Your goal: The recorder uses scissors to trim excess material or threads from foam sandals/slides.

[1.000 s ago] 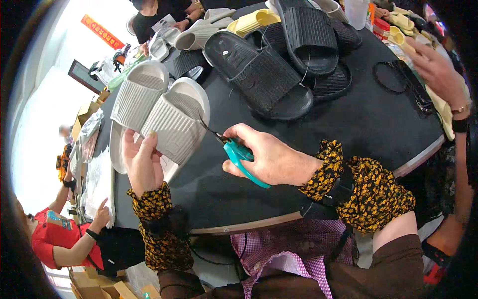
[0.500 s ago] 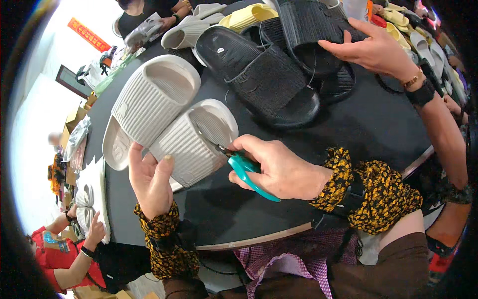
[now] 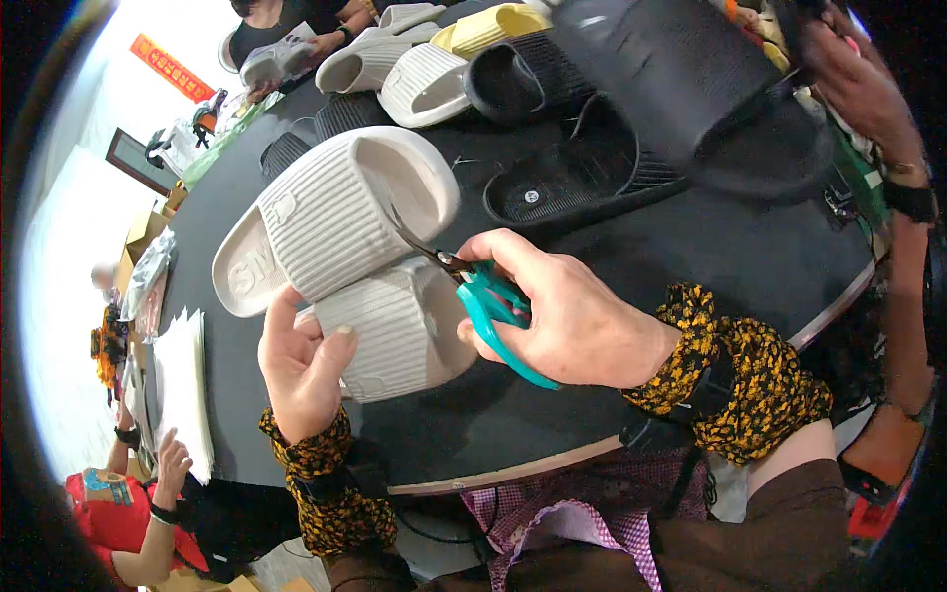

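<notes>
Two off-white ribbed slide slippers are held close together over the black table. My left hand (image 3: 304, 370) is closed on the near slipper (image 3: 390, 335), thumb on its strap and fingers partly hidden behind. The far slipper (image 3: 321, 217) lies tilted against it, its sole edge near my left fingertips. My right hand (image 3: 582, 311) grips scissors with teal handles (image 3: 481, 304). Their dark blades point up and left, reaching the edge of the far slipper's strap; whether they touch it I cannot tell.
Black slides (image 3: 567, 183) lie beyond my hands, with white (image 3: 424, 84) and yellow slippers (image 3: 493, 30) farther back. At the right, another person's blurred hand (image 3: 868, 99) is beside a raised black slide (image 3: 681, 79). A paper stack (image 3: 182, 395) sits at the left edge; more people sit around.
The slipper pair has shifted rightward and turned, and the scissors now point at the far slipper instead of the near one. The black slides have been moved about, one lifted at the right.
</notes>
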Demonstrator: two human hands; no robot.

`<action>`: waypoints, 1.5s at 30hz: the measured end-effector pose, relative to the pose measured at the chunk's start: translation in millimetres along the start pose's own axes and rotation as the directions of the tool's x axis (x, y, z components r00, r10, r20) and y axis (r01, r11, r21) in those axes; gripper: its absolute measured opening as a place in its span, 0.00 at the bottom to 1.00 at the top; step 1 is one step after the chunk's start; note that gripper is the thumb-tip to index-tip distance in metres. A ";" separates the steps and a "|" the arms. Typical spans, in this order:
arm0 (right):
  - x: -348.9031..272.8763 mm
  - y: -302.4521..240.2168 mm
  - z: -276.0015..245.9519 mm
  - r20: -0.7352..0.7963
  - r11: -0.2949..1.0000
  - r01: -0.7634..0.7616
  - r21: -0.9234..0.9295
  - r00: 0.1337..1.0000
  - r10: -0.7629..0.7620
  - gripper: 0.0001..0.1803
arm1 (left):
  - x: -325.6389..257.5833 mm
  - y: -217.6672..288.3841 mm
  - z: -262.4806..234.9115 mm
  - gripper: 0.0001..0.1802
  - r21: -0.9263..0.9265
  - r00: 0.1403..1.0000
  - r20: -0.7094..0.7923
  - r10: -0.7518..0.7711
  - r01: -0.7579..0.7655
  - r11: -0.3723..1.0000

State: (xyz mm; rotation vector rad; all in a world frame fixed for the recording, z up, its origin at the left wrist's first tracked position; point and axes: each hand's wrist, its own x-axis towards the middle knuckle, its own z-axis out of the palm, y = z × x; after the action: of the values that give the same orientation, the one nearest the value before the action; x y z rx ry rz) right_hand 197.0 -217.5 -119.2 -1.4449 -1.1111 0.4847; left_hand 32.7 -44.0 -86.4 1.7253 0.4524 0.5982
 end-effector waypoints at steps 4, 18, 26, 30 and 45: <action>1.5 3.2 -0.2 -0.038 0.997 0.033 -0.065 0.999 -0.035 0.21 | -2.1 -5.1 -2.5 0.28 -0.031 0.995 0.088 0.055 -0.053 0.998; 0.5 5.7 -1.6 -0.047 0.998 0.031 0.054 0.998 -0.028 0.22 | -8.3 -1.3 2.6 0.30 -0.062 0.980 0.200 -0.003 0.015 0.998; 1.2 2.5 -5.4 -0.121 0.992 0.038 0.119 0.992 -0.023 0.22 | 0.6 -8.3 3.2 0.27 -0.133 1.000 -0.019 -0.006 0.004 0.991; 2.9 1.7 -4.6 -0.183 0.986 0.040 0.164 0.983 -0.010 0.21 | 1.7 -5.8 8.5 0.27 -0.210 0.992 -0.096 0.082 -0.100 0.973; 6.5 13.0 -15.3 -0.159 0.986 -0.015 -0.165 0.987 -0.012 0.24 | 5.8 -13.4 8.2 0.27 -0.238 0.995 -0.061 0.078 -0.090 0.967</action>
State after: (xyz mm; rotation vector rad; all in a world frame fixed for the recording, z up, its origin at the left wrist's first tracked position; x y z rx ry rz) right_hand 217.0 -218.4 -125.9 -1.6005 -1.0411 0.2766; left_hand 42.5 -43.7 -100.0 1.5052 0.3285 0.7298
